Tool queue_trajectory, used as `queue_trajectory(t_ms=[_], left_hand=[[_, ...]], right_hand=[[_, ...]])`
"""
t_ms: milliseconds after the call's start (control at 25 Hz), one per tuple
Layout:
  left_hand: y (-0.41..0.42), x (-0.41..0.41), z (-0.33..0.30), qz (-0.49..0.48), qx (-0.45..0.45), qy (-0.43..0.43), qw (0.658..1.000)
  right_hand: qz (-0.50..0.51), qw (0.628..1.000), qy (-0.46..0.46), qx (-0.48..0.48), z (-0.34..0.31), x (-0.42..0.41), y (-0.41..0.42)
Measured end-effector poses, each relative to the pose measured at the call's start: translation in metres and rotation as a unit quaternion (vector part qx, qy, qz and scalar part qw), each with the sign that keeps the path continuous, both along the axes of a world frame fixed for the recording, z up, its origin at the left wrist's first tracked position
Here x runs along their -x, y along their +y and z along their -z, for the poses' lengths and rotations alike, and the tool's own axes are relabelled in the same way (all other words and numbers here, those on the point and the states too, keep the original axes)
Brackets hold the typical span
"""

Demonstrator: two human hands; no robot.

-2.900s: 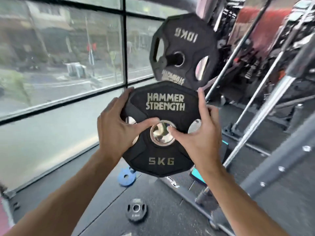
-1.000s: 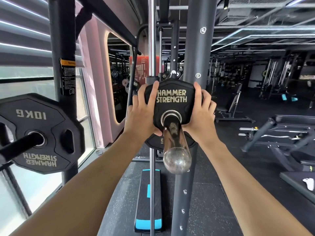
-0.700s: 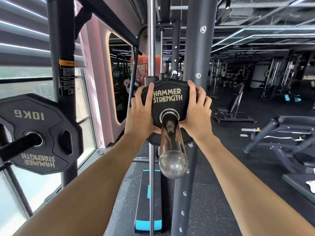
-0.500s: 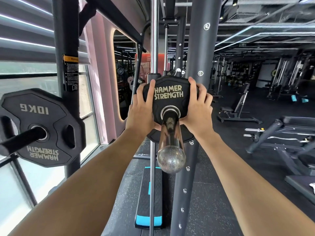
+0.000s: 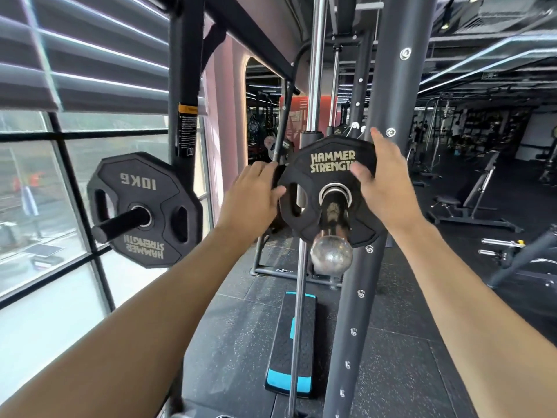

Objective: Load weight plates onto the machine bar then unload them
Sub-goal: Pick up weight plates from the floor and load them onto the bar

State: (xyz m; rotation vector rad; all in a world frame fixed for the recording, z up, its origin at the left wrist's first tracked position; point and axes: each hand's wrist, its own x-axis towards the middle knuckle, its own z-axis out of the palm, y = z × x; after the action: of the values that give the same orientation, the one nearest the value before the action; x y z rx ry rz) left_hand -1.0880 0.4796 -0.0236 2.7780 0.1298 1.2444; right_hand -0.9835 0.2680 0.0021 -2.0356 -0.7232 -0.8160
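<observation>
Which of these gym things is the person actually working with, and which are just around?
In use:
small plate
machine bar
left hand
right hand

Just around:
10 kg plate on its peg
step platform
benches

floor: dark speckled rubber flooring lying throughout | window at left letting in daylight under slatted blinds | ceiling: light strips glowing | right: weight benches standing in dim hall
</observation>
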Motion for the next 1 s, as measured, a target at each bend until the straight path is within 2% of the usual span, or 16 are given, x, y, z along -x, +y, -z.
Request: queue_trajectory(t_ms=[120, 280, 440, 680, 840, 1000], left_hand=[[0.014, 0.049, -0.007, -0.025, -0.015, -0.016, 0.999], [0.046, 0.127, -0.005, -0.058, -0.028, -0.018, 0.998], [0.087, 0.206, 0.023, -0.112, -0.009, 0.004, 0.994], [0.165, 0.300, 0.105, -0.225, 0.070, 0.072, 0.969], [0.210, 0.340, 0.173, -0.314, 0.120, 0.126, 0.933], [0.244, 0.370, 0.277, -0.399, 0.177, 0.201, 0.877]], right_hand=[[-0.033, 0.999, -0.029, -0.028, -0.018, 0.059, 0.015], [-0.084, 0.995, -0.043, 0.043, -0.013, 0.138, 0.061], [-0.132, 0.986, -0.038, 0.093, 0.023, 0.201, 0.121], [-0.241, 0.956, 0.016, 0.168, 0.111, 0.266, 0.228], [-0.313, 0.917, 0.079, 0.233, 0.188, 0.274, 0.296], [-0.381, 0.856, 0.146, 0.316, 0.295, 0.281, 0.366]])
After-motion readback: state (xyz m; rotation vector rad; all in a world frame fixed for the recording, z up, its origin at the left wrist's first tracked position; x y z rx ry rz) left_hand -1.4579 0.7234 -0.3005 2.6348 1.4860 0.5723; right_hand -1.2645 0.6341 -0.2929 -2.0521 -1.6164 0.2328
